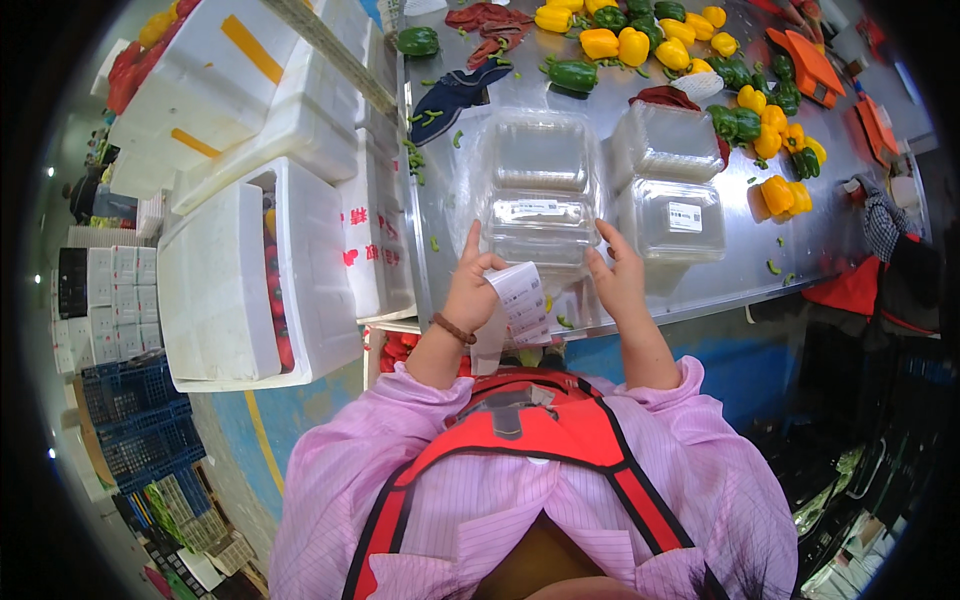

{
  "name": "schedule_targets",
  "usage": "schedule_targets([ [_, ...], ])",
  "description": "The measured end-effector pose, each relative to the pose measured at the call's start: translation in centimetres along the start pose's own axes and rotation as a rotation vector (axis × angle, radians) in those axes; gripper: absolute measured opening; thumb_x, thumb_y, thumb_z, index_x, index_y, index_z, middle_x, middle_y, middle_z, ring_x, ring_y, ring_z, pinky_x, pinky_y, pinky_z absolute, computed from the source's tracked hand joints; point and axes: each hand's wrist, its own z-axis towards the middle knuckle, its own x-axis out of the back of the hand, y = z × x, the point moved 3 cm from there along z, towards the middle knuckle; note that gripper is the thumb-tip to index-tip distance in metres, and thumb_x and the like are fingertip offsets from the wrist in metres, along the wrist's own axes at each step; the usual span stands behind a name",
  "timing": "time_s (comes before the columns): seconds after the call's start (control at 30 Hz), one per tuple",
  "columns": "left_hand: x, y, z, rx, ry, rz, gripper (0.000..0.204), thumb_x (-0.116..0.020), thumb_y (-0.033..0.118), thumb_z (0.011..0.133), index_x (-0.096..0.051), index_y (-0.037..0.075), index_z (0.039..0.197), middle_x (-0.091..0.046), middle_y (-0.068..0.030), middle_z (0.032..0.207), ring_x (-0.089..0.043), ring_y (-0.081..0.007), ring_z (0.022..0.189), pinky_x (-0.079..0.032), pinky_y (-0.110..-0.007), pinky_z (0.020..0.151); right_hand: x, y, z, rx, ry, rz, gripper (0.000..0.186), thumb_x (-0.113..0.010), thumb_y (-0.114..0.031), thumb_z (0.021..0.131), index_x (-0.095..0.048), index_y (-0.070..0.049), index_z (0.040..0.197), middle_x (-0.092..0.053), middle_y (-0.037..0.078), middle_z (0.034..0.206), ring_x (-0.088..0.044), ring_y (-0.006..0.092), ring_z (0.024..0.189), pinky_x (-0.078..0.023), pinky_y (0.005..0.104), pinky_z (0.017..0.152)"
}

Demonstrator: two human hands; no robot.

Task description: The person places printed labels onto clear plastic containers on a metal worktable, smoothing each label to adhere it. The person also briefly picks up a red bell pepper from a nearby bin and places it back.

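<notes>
My left hand (468, 292), with a brown bead bracelet at its wrist, holds a strip of white printed labels (522, 303) between thumb and curled fingers. Its index finger points forward along the left side of a clear plastic container (543, 240). This container lies lidded before me, a white label across its top. At its right side is my right hand (620, 278), thumb and index finger apart; whether they touch the plastic I cannot tell. Beyond it stand clear containers (540, 150) inside a clear plastic bag. To the right, more clear containers (668, 140) are stacked, and one in front bears a label (685, 217).
Yellow peppers (632, 47) and green peppers (573, 76) lie over the far and right parts of the metal table (440, 290). A dark blue cloth (445, 103) lies at far left. White foam boxes (325, 270) crowd the table's left side. Orange tools or holders (805, 68) sit far right.
</notes>
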Motion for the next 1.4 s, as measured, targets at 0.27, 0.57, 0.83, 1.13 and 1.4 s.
schedule_targets([
  [0.27, -0.6, -0.5, 0.3, -0.026, 0.003, -0.196, 0.011, -0.074, 0.005, 0.076, -0.066, 0.01, 0.081, -0.004, -0.0197, 0.16, -0.015, -0.0387, 0.146, -0.023, -0.044, 0.114, 0.1, 0.1, 3.2, 0.114, -0.04, -0.212, 0.041, -0.072, -0.023, 0.083, -0.063, -0.006, 0.119, -0.067, 0.013, 0.111, -0.064, 0.0282, 0.097, -0.05, 0.0344, 0.084],
  [0.57, -0.9, -0.7, 0.1, -0.078, 0.003, -0.146, 0.011, -0.074, 0.005, 0.077, -0.065, 0.009, 0.082, -0.002, -0.0198, 0.16, -0.014, -0.0406, 0.146, -0.022, -0.046, 0.114, 0.4, -0.7, 7.7, 0.099, -0.148, -0.255, 0.045, -0.076, -0.021, 0.079, -0.063, -0.003, 0.117, -0.067, 0.015, 0.111, -0.063, 0.0292, 0.103, -0.05, 0.0368, 0.087],
  [0.83, -1.3, -0.4, 0.0, -0.132, 0.034, -0.156, 0.011, -0.073, 0.001, 0.077, -0.066, 0.008, 0.083, -0.001, -0.0209, 0.159, -0.018, -0.0423, 0.144, -0.026, -0.045, 0.113, 0.8, -1.3, 3.5, 0.162, -0.082, -0.262, 0.045, -0.071, -0.016, 0.083, -0.058, -0.002, 0.124, -0.063, 0.017, 0.119, -0.062, 0.0283, 0.106, -0.051, 0.0366, 0.087],
  [1.13, 0.0, -1.6, -0.7, 0.152, -0.042, -0.227, 0.012, -0.069, -0.002, 0.079, -0.067, 0.008, 0.084, -0.007, -0.024, 0.158, -0.018, -0.0321, 0.146, -0.033, -0.037, 0.108, 0.0, 3.7, -2.1, -0.12, -0.078, 0.081, 0.044, -0.061, -0.008, 0.089, -0.051, -0.002, 0.132, -0.064, 0.018, 0.118, -0.063, 0.0225, 0.106, -0.052, 0.0337, 0.086],
  [1.4, 0.3, -0.7, -0.2, 0.275, -0.061, -0.42, 0.009, -0.065, -0.001, 0.083, -0.065, 0.007, 0.083, -0.007, -0.0168, 0.16, -0.023, -0.0218, 0.145, -0.036, -0.033, 0.103, -1.3, 5.4, -2.6, -0.344, -0.048, 0.539, 0.054, -0.062, -0.011, 0.092, -0.039, 0.0, 0.14, -0.064, 0.015, 0.116, -0.065, 0.0169, 0.096, -0.049, 0.0256, 0.084],
])
